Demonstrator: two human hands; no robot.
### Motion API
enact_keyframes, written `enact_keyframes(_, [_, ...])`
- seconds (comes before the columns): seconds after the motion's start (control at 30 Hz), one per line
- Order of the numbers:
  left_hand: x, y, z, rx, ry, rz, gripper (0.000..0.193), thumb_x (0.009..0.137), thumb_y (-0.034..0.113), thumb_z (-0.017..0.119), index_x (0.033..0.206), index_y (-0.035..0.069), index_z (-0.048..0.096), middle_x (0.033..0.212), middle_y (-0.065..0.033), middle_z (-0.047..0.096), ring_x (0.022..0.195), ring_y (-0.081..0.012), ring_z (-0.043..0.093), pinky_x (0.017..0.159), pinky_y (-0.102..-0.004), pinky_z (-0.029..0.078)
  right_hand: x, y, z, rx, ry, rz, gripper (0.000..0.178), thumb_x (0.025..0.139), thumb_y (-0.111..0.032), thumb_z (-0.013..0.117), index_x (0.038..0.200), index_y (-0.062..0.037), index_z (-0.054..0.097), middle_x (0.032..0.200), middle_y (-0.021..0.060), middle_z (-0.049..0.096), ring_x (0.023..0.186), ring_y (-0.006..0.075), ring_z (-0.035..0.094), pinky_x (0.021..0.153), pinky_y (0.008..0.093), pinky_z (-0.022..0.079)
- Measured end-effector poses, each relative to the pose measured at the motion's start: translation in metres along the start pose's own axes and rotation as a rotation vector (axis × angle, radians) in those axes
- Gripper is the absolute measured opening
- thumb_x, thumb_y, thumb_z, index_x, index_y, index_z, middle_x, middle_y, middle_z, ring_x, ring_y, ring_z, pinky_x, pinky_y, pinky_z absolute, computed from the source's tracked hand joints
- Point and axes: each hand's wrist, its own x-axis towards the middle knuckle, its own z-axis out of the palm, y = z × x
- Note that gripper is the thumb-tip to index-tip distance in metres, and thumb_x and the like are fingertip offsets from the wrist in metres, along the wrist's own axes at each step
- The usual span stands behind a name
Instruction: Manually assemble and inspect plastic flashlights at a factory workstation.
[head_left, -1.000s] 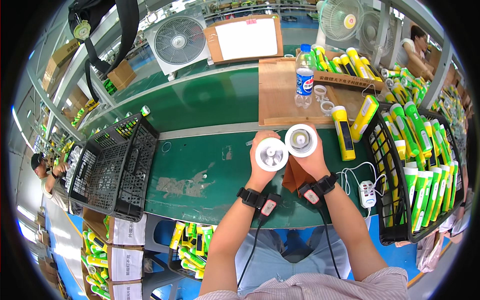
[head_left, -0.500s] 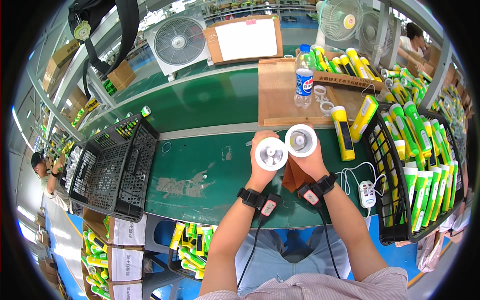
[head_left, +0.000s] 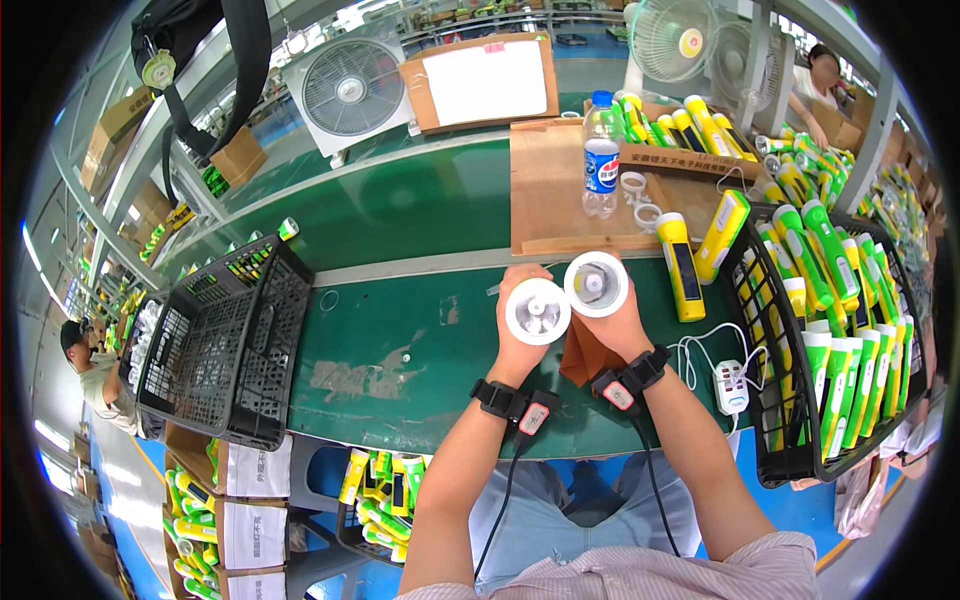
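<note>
My left hand (head_left: 518, 352) is closed round a flashlight (head_left: 538, 312), its white-rimmed lens facing up at me. Another flashlight (head_left: 596, 284) is gripped in my right hand (head_left: 626, 328), lens up as well. The two round heads touch side by side above the green table (head_left: 440, 400); the bodies below them are hidden by the heads and my hands. A brown cloth-like piece (head_left: 583, 358) lies between my wrists. Just right of my right hand, a yellow flashlight (head_left: 681, 268) with a dark panel lies on the table, beside a second yellow one (head_left: 721, 237).
A black crate (head_left: 775, 400) packed with green and yellow flashlights stands at right, near a white power strip (head_left: 732, 388). Black crates (head_left: 270, 360) stand at left. A bottle (head_left: 601, 160) and white rings (head_left: 647, 216) sit on a wooden board (head_left: 545, 200). Other people work farther back.
The view has shifted slightly. My hands still hold the two flashlights together in nearly the same pose.
</note>
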Motion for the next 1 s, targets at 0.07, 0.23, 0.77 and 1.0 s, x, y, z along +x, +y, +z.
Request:
enact_keyframes(0.07, [0.003, -0.002, 0.006, -0.004, 0.003, -0.007, 0.049, 0.058, -0.005, 0.067, 0.099, 0.006, 0.044, 0.094, -0.0103, 0.052, 0.088, -0.0237, 0.050, 0.078, -0.0322, 0.041, 0.002, -0.002, -0.004, -0.009, 0.018, 0.009, 0.044, 0.063, -0.001, 0.070, 0.101, -0.0034, 0.049, 0.094, 0.0086, 0.054, 0.090, 0.0198, 0.055, 0.078, 0.0290, 0.043])
enact_keyframes(0.23, [-0.022, -0.017, -0.002, 0.033, -0.006, -0.441, 0.043, 0.065, 0.006, 0.072, 0.099, 0.001, 0.047, 0.095, -0.0079, 0.054, 0.088, -0.0177, 0.053, 0.080, -0.0315, 0.042, -0.001, -0.011, -0.007, -0.120, 0.029, 0.060, 0.050, 0.065, -0.013, 0.071, 0.106, -0.0027, 0.046, 0.097, 0.0133, 0.055, 0.093, 0.0228, 0.055, 0.080, 0.0322, 0.043])
enact_keyframes(0.77, [-0.012, 0.011, -0.006, -0.065, -0.035, -0.495, 0.019, 0.075, -0.004, 0.057, 0.091, 0.002, 0.047, 0.087, -0.0042, 0.049, 0.080, -0.0124, 0.049, 0.075, -0.0273, 0.040, -0.008, -0.005, 0.003, 0.157, 0.007, 0.029, 0.071, 0.071, -0.018, 0.070, 0.127, 0.0000, 0.030, 0.113, 0.0147, 0.052, 0.106, 0.0205, 0.049, 0.090, 0.0318, 0.037])
enact_keyframes(1.0, [-0.023, -0.006, 0.001, -0.495, 0.023, -0.773, 0.063, 0.074, 0.001, 0.058, 0.128, 0.002, 0.025, 0.119, -0.0089, 0.042, 0.105, -0.0201, 0.045, 0.090, -0.0330, 0.036, 0.000, 0.006, -0.010, 0.220, -0.120, 0.274, 0.067, 0.074, -0.022, 0.067, 0.126, -0.0011, 0.031, 0.112, 0.0155, 0.051, 0.106, 0.0203, 0.048, 0.088, 0.0319, 0.038])
